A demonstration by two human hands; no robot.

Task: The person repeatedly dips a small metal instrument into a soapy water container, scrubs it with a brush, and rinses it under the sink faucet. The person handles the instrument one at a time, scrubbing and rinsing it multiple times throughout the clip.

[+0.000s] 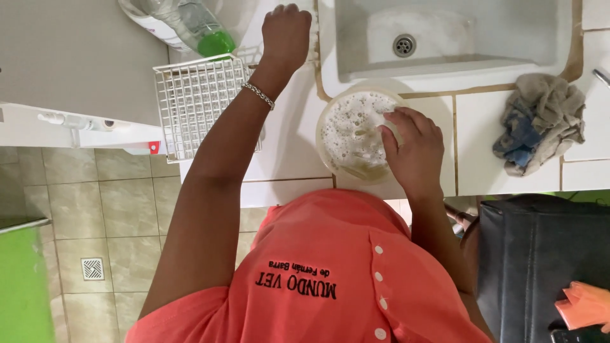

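- The white tiled counter (286, 159) ran across the upper part of the view, its front edge against the person's coral shirt.
- A white sink (445, 38) was set into the counter's far side, with a round metal drain (404, 45) in its basin.
- A white wire rack (197, 105) sat at the counter's left end, overhanging the left edge.
- A round cream bowl (352, 136) of foamy, soapy water stood near the counter's front edge, just in front of the sink's near left corner.
- A crumpled grey and blue rag (540, 121) lay on the counter towards the right, well apart from the bowl.
- A clear bottle with green liquid (197, 25) lay tilted beyond the rack, at the far left corner.
- The right hand (413, 149) rested on the bowl's right rim, its fingers (397, 121) curled close together over something pale at the foam's edge; what it was could not be told.
- The left hand (286, 32) reached to the counter's far edge beside the sink's left wall, its fingers (284, 10) curled in a loose fist; whether it held anything could not be told.
- A silver chain bracelet (259, 95) circled the left wrist.
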